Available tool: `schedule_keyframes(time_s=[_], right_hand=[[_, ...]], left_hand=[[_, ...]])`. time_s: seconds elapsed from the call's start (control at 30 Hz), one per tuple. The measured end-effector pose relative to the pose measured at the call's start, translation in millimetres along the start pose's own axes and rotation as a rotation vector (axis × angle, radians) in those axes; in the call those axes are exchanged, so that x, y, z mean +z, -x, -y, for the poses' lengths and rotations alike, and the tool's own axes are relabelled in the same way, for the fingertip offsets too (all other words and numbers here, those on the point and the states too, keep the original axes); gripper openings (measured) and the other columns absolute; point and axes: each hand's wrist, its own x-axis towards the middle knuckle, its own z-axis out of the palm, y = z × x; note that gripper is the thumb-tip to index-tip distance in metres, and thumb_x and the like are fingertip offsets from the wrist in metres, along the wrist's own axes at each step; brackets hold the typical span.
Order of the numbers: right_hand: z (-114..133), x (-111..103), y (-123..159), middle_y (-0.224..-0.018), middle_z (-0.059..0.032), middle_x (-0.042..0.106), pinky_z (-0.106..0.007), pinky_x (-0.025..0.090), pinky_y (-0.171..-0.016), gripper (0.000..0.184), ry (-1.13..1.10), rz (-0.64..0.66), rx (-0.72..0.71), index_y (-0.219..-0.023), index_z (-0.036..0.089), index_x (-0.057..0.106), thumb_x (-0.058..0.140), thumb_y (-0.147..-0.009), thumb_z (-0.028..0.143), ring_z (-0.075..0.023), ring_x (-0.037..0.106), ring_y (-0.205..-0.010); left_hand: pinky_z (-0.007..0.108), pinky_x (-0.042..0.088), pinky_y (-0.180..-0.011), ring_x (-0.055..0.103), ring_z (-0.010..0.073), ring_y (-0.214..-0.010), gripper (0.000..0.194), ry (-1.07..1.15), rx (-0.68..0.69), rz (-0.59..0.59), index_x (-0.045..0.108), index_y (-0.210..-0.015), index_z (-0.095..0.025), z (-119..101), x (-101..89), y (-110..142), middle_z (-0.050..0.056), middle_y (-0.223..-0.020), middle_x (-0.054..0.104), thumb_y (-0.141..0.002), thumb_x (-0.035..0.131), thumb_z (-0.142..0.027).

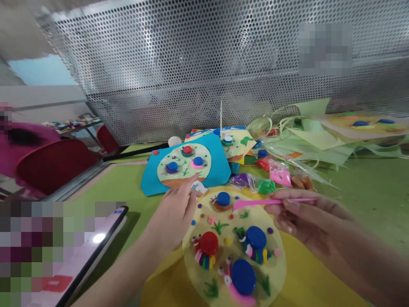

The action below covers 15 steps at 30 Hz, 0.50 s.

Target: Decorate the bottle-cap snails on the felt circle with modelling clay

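Observation:
My right hand grips a pink plastic clay knife, its wide end over the top of a pale yellow paper oval. The oval lies on a darker yellow sheet. Bottle-cap snails decorate it: one with a red cap and several with blue caps, among green clay grass and small dots. At the oval's upper left edge, my left hand has its fingers closed around a small white crumpled packet. My fingers partly hide the packet.
Behind lies a similar snail picture on blue card. Bagged clay, including purple, green and pink, sits near my right hand. Pale green paper scraps are heaped at back right. A phone stands at left.

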Motion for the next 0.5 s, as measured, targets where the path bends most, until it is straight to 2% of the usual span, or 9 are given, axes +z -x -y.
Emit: schedule_keyframes(time_s=[0.07, 0.23, 0.3, 0.37, 0.5], right_hand=[[-0.4, -0.9, -3.0, -0.066, -0.0038, 0.070, -0.014, 0.051, -0.054, 0.019, -0.003, 0.028, -0.028, -0.068, 0.022, 0.075, 0.082, -0.057, 0.035, -0.0094, 0.058, -0.058], [-1.9, -3.5, -8.8, -0.073, -0.0062, 0.071, -0.021, 0.049, -0.056, 0.017, 0.023, 0.099, -0.031, -0.074, 0.022, 0.076, 0.080, -0.061, 0.034, -0.0103, 0.054, -0.057], [-2.4, -3.6, -10.1, -0.071, -0.0063, 0.071, -0.023, 0.049, -0.056, 0.020, 0.040, 0.101, -0.015, -0.072, 0.022, 0.075, 0.082, -0.059, 0.034, -0.0106, 0.053, -0.056], [-3.3, -3.0, -11.0, -0.070, -0.0060, 0.071, -0.024, 0.049, -0.056, 0.022, 0.050, 0.098, -0.007, -0.071, 0.021, 0.075, 0.083, -0.056, 0.035, -0.0108, 0.054, -0.056], [-5.6, -1.9, -13.1, -0.068, -0.0056, 0.071, -0.022, 0.047, -0.055, 0.022, 0.061, 0.099, 0.000, -0.072, 0.021, 0.075, 0.083, -0.056, 0.033, -0.0106, 0.055, -0.055]], left_hand=[[0.035, 0.043, -0.071, 0.063, 0.0297, -0.092, 0.045, -0.083, -0.011, 0.046, 0.039, -0.134, -0.016, 4.1, 0.2, -2.3, 0.013, -0.105, 0.067, -0.093, 0.025, -0.031], [0.034, 0.044, -0.067, 0.066, 0.0305, -0.084, 0.047, -0.171, -0.017, 0.094, 0.040, -0.134, -0.012, 13.8, 1.3, -5.5, 0.015, -0.091, 0.071, -0.093, 0.027, -0.030], [0.035, 0.046, -0.071, 0.065, 0.0309, -0.091, 0.048, -0.203, 0.004, 0.117, 0.035, -0.137, -0.013, 17.6, 1.9, -6.6, 0.016, -0.101, 0.069, -0.092, 0.026, -0.027], [0.037, 0.045, -0.082, 0.059, 0.0299, -0.107, 0.049, -0.233, 0.049, 0.145, 0.032, -0.139, -0.014, 21.0, 1.9, -7.8, 0.016, -0.119, 0.062, -0.091, 0.027, -0.021], [0.043, 0.031, -0.101, 0.034, 0.0273, -0.132, 0.055, -0.324, 0.159, 0.219, 0.043, -0.133, -0.017, 26.2, 0.6, -9.2, 0.011, -0.142, 0.040, -0.081, 0.032, -0.003]])
